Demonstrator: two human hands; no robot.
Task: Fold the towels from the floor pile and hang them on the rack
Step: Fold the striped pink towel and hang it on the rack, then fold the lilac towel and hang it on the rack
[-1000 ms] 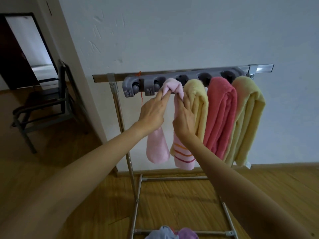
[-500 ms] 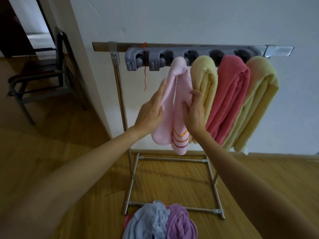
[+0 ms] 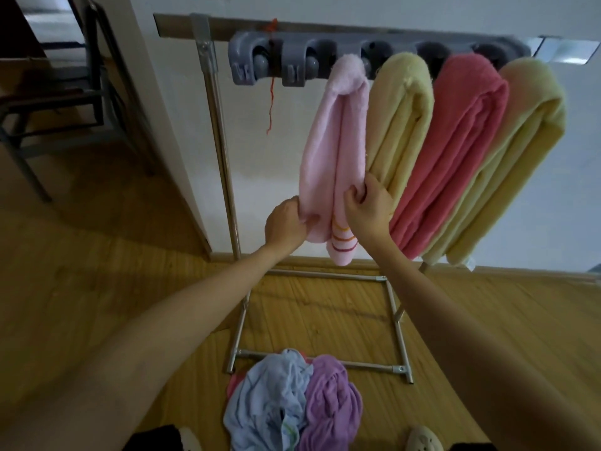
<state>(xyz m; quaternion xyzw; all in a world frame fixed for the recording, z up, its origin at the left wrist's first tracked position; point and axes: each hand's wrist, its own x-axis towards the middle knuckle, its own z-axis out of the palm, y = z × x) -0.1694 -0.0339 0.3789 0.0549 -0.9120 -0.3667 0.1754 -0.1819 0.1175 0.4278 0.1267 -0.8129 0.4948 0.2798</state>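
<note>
A pale pink towel (image 3: pixel 328 141) with striped ends hangs from the grey holder bar (image 3: pixel 292 60) of the metal rack (image 3: pixel 218 125). My left hand (image 3: pixel 286 222) grips its left hanging half near the bottom. My right hand (image 3: pixel 367 206) pinches its right half at about the same height. To its right hang a yellow towel (image 3: pixel 400 118), a coral red towel (image 3: pixel 455 151) and a second yellow towel (image 3: pixel 514 151). The floor pile (image 3: pixel 292 405) of light blue and purple towels lies at the rack's base, in front of my feet.
A dark metal chair (image 3: pixel 58 102) stands at the left by a doorway. The white wall (image 3: pixel 260 157) is right behind the rack. The rack's base frame (image 3: pixel 400 320) lies on the wooden floor (image 3: pixel 97 255). A red thread (image 3: pixel 271 92) dangles from the bar.
Both hands slid down the pink towel from its top at the holder to its lower ends and now grip it. The camera tilted down, showing more of the floor pile.
</note>
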